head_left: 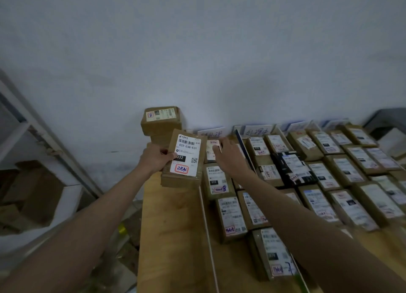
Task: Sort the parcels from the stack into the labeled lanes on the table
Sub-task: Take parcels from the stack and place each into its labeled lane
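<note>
My left hand (157, 157) grips a brown cardboard parcel (185, 160) by its left edge and holds it tilted above the table, its white label reading 032-038-E01 facing me. Behind it stands the stack of brown parcels (162, 120) against the wall. My right hand (228, 158) reaches with straight fingers over the first lane and touches a small parcel (212, 150) at the lane's far end. Handwritten lane cards (256, 131) lean against the wall behind the rows of parcels.
The wooden table (173, 226) carries several lanes of labelled brown parcels (329, 176), split by thin white strips (207, 222). A black parcel (290, 167) lies among them. To the left are a white shelf frame (28, 125) and cardboard boxes (30, 193) on the floor.
</note>
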`<state>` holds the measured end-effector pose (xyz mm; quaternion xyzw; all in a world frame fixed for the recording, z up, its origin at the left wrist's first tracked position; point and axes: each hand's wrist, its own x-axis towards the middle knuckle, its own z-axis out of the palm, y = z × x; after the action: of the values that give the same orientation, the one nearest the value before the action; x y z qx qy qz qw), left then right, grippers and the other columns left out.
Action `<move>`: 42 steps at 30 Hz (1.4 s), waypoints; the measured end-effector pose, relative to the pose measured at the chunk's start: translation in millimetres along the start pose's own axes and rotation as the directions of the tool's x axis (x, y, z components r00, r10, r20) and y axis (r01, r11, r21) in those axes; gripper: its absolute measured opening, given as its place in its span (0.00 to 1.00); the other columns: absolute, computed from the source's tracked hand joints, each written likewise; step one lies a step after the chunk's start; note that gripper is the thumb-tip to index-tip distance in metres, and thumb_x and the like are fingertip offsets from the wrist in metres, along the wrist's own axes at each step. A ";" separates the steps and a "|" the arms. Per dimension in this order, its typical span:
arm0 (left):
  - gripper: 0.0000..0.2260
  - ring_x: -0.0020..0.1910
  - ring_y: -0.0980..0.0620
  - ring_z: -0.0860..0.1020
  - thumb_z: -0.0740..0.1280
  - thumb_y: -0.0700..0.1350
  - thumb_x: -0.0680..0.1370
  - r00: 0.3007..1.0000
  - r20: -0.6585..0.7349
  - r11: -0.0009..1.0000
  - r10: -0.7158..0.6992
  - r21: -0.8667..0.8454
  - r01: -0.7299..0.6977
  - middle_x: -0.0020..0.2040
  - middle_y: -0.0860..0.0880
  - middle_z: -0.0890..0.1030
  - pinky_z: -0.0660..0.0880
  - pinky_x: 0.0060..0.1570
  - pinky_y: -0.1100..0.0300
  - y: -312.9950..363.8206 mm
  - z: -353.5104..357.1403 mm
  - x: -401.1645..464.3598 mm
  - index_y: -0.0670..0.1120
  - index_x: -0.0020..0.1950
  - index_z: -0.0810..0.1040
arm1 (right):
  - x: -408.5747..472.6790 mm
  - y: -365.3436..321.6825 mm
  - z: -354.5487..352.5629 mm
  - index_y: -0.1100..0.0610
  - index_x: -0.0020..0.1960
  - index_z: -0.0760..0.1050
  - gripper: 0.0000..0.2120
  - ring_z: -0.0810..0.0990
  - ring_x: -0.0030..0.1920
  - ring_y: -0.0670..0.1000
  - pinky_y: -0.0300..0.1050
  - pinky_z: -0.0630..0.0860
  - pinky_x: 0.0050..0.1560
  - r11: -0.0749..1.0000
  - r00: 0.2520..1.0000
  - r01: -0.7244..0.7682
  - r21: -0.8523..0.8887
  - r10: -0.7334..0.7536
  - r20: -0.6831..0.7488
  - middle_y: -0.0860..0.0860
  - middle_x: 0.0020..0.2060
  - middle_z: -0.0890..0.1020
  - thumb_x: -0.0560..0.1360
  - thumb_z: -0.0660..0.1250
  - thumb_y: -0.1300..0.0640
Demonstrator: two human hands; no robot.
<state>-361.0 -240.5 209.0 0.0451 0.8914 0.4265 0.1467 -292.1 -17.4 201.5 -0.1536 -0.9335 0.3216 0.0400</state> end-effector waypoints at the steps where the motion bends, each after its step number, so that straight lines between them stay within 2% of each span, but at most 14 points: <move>1: 0.13 0.44 0.50 0.83 0.72 0.49 0.76 1.000 0.012 1.000 0.013 -0.002 -0.013 0.51 0.46 0.85 0.81 0.47 0.51 2.0 7.3 -3.4 0.45 0.58 0.82 | -11.4 10.2 -4.7 0.59 0.72 0.66 0.21 0.71 0.68 0.59 0.59 0.71 0.66 0.999 1.000 0.009 -0.052 -0.010 -0.024 0.58 0.68 0.73 0.83 0.55 0.50; 3: 0.12 0.40 0.54 0.82 0.71 0.47 0.77 0.999 0.046 0.999 0.027 -0.033 -0.025 0.51 0.45 0.85 0.80 0.38 0.57 7.6 23.8 -10.8 0.43 0.58 0.82 | -33.8 31.7 -15.6 0.59 0.73 0.65 0.21 0.69 0.70 0.57 0.56 0.69 0.69 0.988 0.996 0.017 -0.153 -0.030 -0.083 0.57 0.70 0.71 0.83 0.55 0.51; 6: 0.13 0.46 0.45 0.83 0.71 0.47 0.77 0.994 0.104 0.999 0.029 -0.016 -0.027 0.51 0.42 0.85 0.81 0.48 0.46 21.6 52.4 -24.4 0.40 0.56 0.83 | -63.8 66.2 -35.2 0.58 0.74 0.64 0.21 0.66 0.72 0.56 0.53 0.65 0.72 0.957 0.989 -0.023 -0.288 -0.020 -0.145 0.56 0.72 0.69 0.83 0.55 0.52; 8: 0.13 0.47 0.44 0.83 0.71 0.49 0.77 0.992 0.118 0.998 0.047 0.039 -0.052 0.49 0.42 0.85 0.80 0.51 0.44 34.5 72.6 -36.2 0.39 0.54 0.83 | -82.2 90.9 -49.1 0.58 0.74 0.64 0.21 0.65 0.73 0.57 0.53 0.63 0.73 0.944 0.985 -0.063 -0.323 0.008 -0.170 0.56 0.72 0.69 0.83 0.55 0.51; 14: 0.14 0.48 0.44 0.82 0.71 0.50 0.77 0.981 0.149 0.988 0.124 0.071 -0.136 0.50 0.43 0.85 0.79 0.51 0.46 68.6 142.7 -83.3 0.41 0.55 0.83 | -143.2 164.3 -90.0 0.58 0.73 0.64 0.21 0.66 0.73 0.56 0.54 0.64 0.73 0.935 0.965 -0.149 -0.321 0.067 -0.252 0.56 0.71 0.70 0.83 0.55 0.50; 18: 0.14 0.43 0.47 0.80 0.70 0.51 0.78 0.975 0.166 0.976 0.149 0.133 -0.172 0.48 0.43 0.85 0.74 0.36 0.58 89.9 196.2 -130.3 0.40 0.51 0.83 | -195.4 218.8 -118.6 0.57 0.74 0.64 0.22 0.65 0.74 0.56 0.54 0.63 0.74 0.928 0.963 -0.175 -0.331 0.091 -0.253 0.55 0.72 0.69 0.83 0.55 0.50; 22: 0.15 0.45 0.45 0.81 0.70 0.52 0.78 0.979 0.163 0.984 0.118 0.113 -0.137 0.48 0.43 0.85 0.78 0.47 0.51 103.6 255.7 -184.7 0.40 0.53 0.83 | -256.6 274.5 -151.5 0.57 0.73 0.64 0.21 0.65 0.73 0.56 0.55 0.64 0.73 0.924 0.959 -0.203 -0.325 0.121 -0.256 0.56 0.71 0.69 0.83 0.56 0.51; 24: 0.15 0.45 0.45 0.81 0.70 0.51 0.78 0.979 0.172 0.984 0.113 0.115 -0.134 0.49 0.43 0.85 0.77 0.45 0.52 109.5 284.6 -211.0 0.40 0.53 0.83 | -286.5 301.5 -168.6 0.58 0.72 0.65 0.20 0.67 0.71 0.56 0.55 0.65 0.71 0.917 0.958 -0.216 -0.334 0.133 -0.255 0.56 0.69 0.70 0.83 0.55 0.52; 27: 0.14 0.43 0.45 0.82 0.70 0.51 0.78 0.977 0.192 0.985 0.097 0.125 -0.123 0.46 0.41 0.85 0.78 0.43 0.52 119.6 323.5 -242.3 0.39 0.47 0.82 | -325.0 337.2 -191.9 0.58 0.72 0.65 0.19 0.67 0.71 0.56 0.54 0.65 0.71 0.905 0.948 -0.247 -0.347 0.152 -0.279 0.56 0.69 0.71 0.83 0.55 0.52; 29: 0.13 0.39 0.49 0.80 0.69 0.52 0.78 0.973 0.217 0.984 0.083 0.135 -0.114 0.44 0.43 0.84 0.76 0.37 0.55 128.3 345.9 -257.5 0.41 0.46 0.82 | -344.2 357.3 -204.9 0.57 0.72 0.65 0.20 0.66 0.72 0.56 0.54 0.64 0.72 0.898 0.941 -0.273 -0.344 0.175 -0.291 0.56 0.70 0.70 0.82 0.56 0.52; 31: 0.13 0.34 0.55 0.77 0.69 0.52 0.78 0.970 0.230 0.982 0.080 0.150 -0.117 0.43 0.45 0.84 0.69 0.31 0.61 137.3 365.4 -269.1 0.43 0.46 0.82 | -357.3 375.2 -216.0 0.56 0.73 0.66 0.21 0.66 0.73 0.56 0.53 0.63 0.73 0.895 0.931 -0.300 -0.331 0.199 -0.305 0.55 0.71 0.70 0.82 0.57 0.51; 33: 0.13 0.33 0.57 0.77 0.69 0.52 0.78 0.970 0.231 0.987 0.072 0.125 -0.103 0.42 0.46 0.84 0.68 0.30 0.63 145.4 382.9 -276.1 0.42 0.48 0.82 | -366.2 389.8 -225.2 0.56 0.73 0.66 0.21 0.66 0.73 0.55 0.52 0.62 0.73 0.889 0.919 -0.325 -0.322 0.218 -0.327 0.54 0.71 0.70 0.82 0.57 0.50; 39: 0.11 0.35 0.54 0.78 0.69 0.52 0.78 0.958 0.265 0.978 0.113 0.138 -0.153 0.46 0.45 0.85 0.70 0.31 0.62 177.6 438.9 -277.7 0.45 0.46 0.81 | -368.7 441.3 -249.8 0.54 0.74 0.64 0.23 0.65 0.74 0.54 0.54 0.63 0.74 0.884 0.910 -0.352 -0.307 0.246 -0.333 0.53 0.72 0.69 0.82 0.58 0.49; 42: 0.13 0.38 0.52 0.78 0.69 0.53 0.78 0.954 0.273 0.976 0.123 0.141 -0.166 0.46 0.46 0.85 0.70 0.33 0.61 194.7 467.6 -264.2 0.43 0.49 0.82 | -352.7 470.8 -265.2 0.54 0.75 0.64 0.23 0.66 0.73 0.54 0.53 0.63 0.74 0.874 0.916 -0.353 -0.335 0.250 -0.312 0.53 0.72 0.70 0.82 0.57 0.48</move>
<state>22.4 177.7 141.1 0.1783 0.8900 0.3526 0.2275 211.7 379.5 131.1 -0.3440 -0.9289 0.1117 0.0797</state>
